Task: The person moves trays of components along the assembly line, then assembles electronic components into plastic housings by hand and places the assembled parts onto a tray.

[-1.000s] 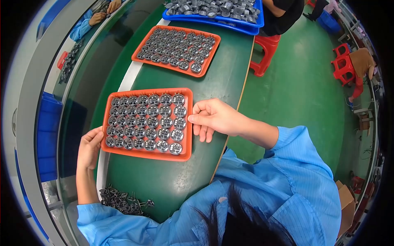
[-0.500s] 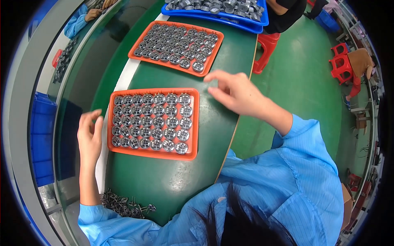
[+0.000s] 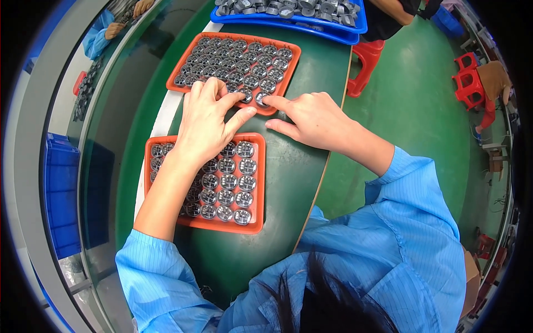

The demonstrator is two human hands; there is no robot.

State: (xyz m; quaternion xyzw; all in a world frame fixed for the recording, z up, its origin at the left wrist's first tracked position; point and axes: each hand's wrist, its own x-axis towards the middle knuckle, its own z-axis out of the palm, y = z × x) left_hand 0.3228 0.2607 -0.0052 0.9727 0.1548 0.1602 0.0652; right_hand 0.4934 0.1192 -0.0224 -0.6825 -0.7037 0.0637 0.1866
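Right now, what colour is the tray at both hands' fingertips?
Orange-red; that tray shows best in the head view.

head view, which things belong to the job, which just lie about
Apparently the job:
far orange plastic tray with round circuit-board pieces
near orange plastic tray
left hand, right hand

Seemingly just about:
blue plastic tray of loose grey pieces
blue plastic crates
red plastic stool

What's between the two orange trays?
In the head view, green tabletop and, at left, a white strip; the left grip extends above that stretch, hiding part of it.
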